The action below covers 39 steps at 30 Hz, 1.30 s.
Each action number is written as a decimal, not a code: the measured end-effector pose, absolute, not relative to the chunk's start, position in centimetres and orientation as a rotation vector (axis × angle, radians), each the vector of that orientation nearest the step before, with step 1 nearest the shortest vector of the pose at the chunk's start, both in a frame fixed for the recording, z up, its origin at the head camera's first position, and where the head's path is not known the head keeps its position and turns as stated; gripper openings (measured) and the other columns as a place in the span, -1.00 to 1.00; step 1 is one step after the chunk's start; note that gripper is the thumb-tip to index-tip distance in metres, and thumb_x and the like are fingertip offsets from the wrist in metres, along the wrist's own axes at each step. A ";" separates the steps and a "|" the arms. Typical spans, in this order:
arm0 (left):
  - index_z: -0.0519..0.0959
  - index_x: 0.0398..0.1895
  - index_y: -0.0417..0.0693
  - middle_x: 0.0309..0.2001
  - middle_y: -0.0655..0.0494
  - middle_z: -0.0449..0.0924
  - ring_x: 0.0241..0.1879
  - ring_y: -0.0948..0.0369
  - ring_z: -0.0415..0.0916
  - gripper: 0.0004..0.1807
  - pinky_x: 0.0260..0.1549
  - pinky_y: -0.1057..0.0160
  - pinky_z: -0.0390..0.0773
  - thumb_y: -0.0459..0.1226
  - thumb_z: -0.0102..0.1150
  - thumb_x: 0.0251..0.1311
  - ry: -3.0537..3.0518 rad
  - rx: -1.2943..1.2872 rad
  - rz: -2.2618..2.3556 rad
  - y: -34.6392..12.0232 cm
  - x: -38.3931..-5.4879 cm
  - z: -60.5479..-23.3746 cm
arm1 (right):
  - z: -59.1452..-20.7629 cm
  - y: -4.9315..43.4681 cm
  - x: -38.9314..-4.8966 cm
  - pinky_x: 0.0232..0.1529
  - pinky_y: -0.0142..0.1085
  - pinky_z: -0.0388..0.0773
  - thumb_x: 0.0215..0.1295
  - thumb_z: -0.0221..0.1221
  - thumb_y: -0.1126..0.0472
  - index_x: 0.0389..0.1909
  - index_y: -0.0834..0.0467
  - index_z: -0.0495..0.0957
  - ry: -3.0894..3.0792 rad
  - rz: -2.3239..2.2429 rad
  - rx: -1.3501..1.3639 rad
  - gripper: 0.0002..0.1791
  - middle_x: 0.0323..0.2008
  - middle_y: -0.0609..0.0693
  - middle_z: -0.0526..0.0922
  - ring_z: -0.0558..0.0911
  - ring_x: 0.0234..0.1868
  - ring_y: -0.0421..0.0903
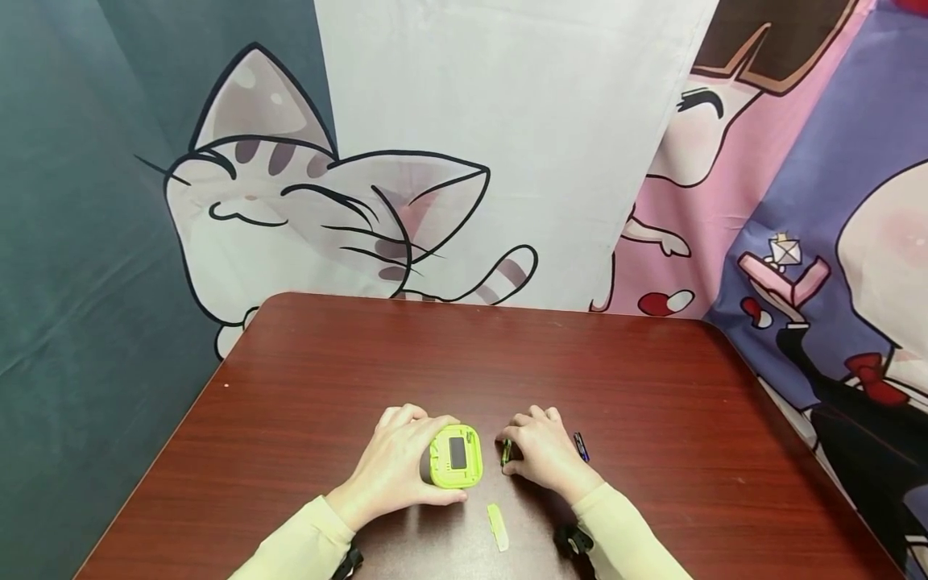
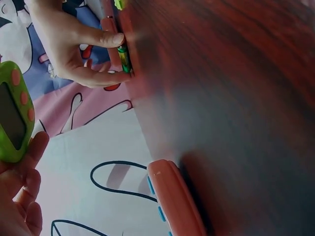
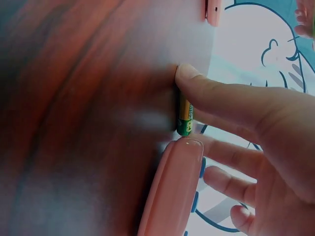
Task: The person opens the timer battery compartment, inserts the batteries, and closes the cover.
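Observation:
My left hand (image 1: 397, 457) grips a lime-green handheld device (image 1: 473, 463) above the table, thumb along its near side and fingers over the far side. Its back, with a recess and dark rectangular label, faces up in the head view; a screen and round orange buttons show on the other face in the left wrist view. Between thumb and fingertip, my right hand (image 1: 545, 448) pinches a green-and-gold battery (image 3: 185, 117) by its two ends, low at the tabletop. A narrow pale-green cover piece (image 1: 498, 528) lies on the table between the hands.
A dark, blue-tipped battery (image 1: 582, 446) lies just right of the right hand. Pink casings with blue buttons show near the tabletop, one casing (image 2: 177, 201) in the left wrist view, another casing (image 3: 170, 191) in the right. Behind the brown table (image 1: 464, 354) hangs a cartoon-printed cloth.

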<state>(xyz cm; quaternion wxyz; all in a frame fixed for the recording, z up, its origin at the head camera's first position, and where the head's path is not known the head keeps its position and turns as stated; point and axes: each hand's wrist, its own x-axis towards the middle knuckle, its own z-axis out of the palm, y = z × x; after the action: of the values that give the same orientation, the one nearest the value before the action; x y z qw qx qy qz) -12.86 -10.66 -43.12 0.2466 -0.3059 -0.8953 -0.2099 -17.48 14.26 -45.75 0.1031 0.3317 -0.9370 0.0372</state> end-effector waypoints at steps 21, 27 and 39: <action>0.53 0.00 0.16 -0.35 0.43 0.53 -0.24 0.32 0.28 -0.14 -0.13 0.17 0.25 0.35 0.39 -0.48 -2.439 -0.842 -0.600 -10.8 -12.9 -43.2 | -45.2 14.5 -16.1 -0.19 -0.27 0.20 -0.19 0.41 0.05 -0.33 -0.09 0.64 -2.574 0.680 0.962 -0.70 -0.27 -0.29 0.57 0.37 -0.28 -0.29; 0.53 -0.03 0.19 -0.34 0.44 0.55 -0.24 0.32 0.29 -0.18 -0.13 0.17 0.25 0.33 0.40 -0.47 -2.430 -0.835 -0.609 -10.8 -12.9 -43.3 | -44.0 14.2 -15.1 -0.19 -0.30 0.22 -0.20 0.45 0.11 -0.27 -0.14 0.61 -2.442 0.920 1.026 -0.63 -0.22 -0.32 0.56 0.36 -0.31 -0.28; 0.53 -0.04 0.18 -0.33 0.43 0.55 -0.24 0.31 0.29 -0.18 -0.13 0.15 0.25 0.30 0.44 -0.50 -2.428 -0.842 -0.621 -10.6 -12.8 -43.3 | -42.0 13.2 -13.0 -0.21 -0.24 0.21 -0.19 0.47 0.09 -0.16 -0.16 0.63 -2.320 0.972 1.140 -0.55 -0.15 -0.33 0.62 0.42 -0.25 -0.37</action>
<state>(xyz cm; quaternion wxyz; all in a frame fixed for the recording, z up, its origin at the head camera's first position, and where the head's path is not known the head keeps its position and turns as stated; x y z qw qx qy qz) -12.78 -10.64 -43.27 0.2462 -0.3087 -0.8901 -0.2278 -13.01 13.16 -41.99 0.1886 0.4055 -0.8249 0.3456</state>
